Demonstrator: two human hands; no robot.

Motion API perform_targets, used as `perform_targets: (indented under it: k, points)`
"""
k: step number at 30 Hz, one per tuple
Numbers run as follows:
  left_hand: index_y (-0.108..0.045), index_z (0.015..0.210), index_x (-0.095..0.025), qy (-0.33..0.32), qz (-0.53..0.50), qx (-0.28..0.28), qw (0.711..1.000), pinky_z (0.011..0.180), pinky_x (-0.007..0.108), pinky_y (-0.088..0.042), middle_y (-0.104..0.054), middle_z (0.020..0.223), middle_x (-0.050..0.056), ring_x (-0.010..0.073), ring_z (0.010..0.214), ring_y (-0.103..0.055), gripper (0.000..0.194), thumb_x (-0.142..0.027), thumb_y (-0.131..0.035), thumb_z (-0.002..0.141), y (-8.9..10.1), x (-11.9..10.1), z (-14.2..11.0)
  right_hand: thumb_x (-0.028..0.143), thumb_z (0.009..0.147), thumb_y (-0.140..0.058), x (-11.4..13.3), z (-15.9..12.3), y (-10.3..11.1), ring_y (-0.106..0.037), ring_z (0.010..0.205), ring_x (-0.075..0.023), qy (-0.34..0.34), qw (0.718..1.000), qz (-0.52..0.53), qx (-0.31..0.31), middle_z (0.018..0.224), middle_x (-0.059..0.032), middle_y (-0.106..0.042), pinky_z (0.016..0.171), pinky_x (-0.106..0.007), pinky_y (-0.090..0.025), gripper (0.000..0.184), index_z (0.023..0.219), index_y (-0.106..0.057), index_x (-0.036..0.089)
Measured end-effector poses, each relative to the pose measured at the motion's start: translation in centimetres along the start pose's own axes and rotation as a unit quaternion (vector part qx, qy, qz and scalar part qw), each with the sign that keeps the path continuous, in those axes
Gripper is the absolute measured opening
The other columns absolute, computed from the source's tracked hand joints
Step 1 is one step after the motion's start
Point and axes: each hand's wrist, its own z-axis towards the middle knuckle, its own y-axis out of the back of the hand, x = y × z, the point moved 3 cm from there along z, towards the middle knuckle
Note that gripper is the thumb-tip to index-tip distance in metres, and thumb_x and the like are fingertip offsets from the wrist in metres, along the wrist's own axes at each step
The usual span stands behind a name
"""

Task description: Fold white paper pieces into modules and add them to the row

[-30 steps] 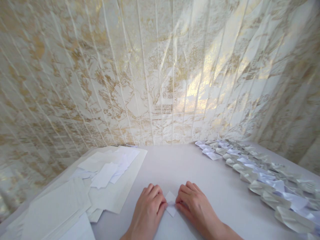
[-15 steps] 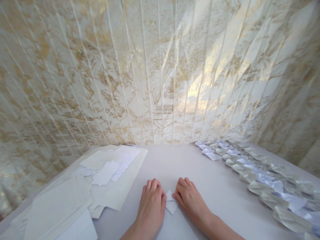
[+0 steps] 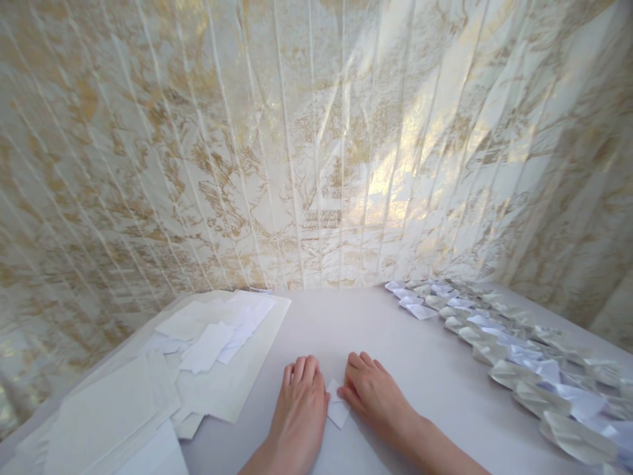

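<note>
A small white folded paper (image 3: 339, 414) lies on the table between my two hands, a pointed tip facing away from me and a squarish corner facing me. My left hand (image 3: 301, 410) rests palm down along its left side, fingers bent together and the thumb at the paper's edge. On the other side, my right hand (image 3: 372, 394) is closed with curled fingers, its thumb tip pressing the paper's upper right. Parts of the paper's side edges are hidden under the hands.
Loose white and cream paper sheets (image 3: 109, 409) are heaped on the left of the pale table (image 3: 326, 323). Rows of folded paper pieces (image 3: 524, 369) run down the right side. A gold-patterned curtain (image 3: 306, 145) hangs behind the table's far edge.
My right thumb has shifted slightly left and toward me over the paper. My left fingers look a little straighter. The paper stays in about the same place.
</note>
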Motion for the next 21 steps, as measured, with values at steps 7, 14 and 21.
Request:
perform_targets:
  k: [7, 14, 21]
  points:
    - [-0.065, 0.092, -0.011, 0.007, -0.032, 0.015, 0.999, 0.09, 0.047, -0.036, -0.06, 0.103, 0.013, 0.0301, 0.102, -0.049, 0.028, -0.004, -0.041, 0.08, 0.0, 0.2, 0.2, 0.018, 0.074, -0.064, -0.8, 0.0, -0.3, -0.052, 0.094, -0.0214, -0.047, 0.985, 0.166, -0.02, 0.096, -0.0018, -0.06, 0.085, -0.035, -0.036, 0.011, 0.081, -0.056, 0.021]
    - [-0.061, 0.099, -0.017, 0.019, -0.089, 0.019, 0.996, 0.092, 0.041, -0.037, -0.057, 0.113, 0.01, 0.0263, 0.11, -0.049, 0.029, -0.009, -0.044, 0.077, 0.0, 1.3, 0.1, 0.009, 0.066, -0.053, -1.5, -0.1, 0.0, -0.052, 0.097, -0.0207, -0.046, 0.98, 0.194, 0.002, 0.096, -0.0008, -0.06, 0.088, -0.036, -0.035, 0.023, 0.085, -0.054, 0.022]
    - [-0.058, 0.121, -0.03, -0.036, -0.142, 0.029, 0.989, 0.102, 0.044, -0.032, -0.051, 0.136, 0.006, 0.0262, 0.128, -0.04, 0.045, -0.013, -0.047, 0.081, -1.0, 2.5, 0.2, 0.008, 0.064, -0.049, -2.2, -0.5, 0.5, -0.051, 0.1, -0.0215, -0.028, 0.975, 0.22, 0.008, 0.098, -0.0011, -0.059, 0.092, -0.037, -0.035, 0.028, 0.087, -0.058, 0.022]
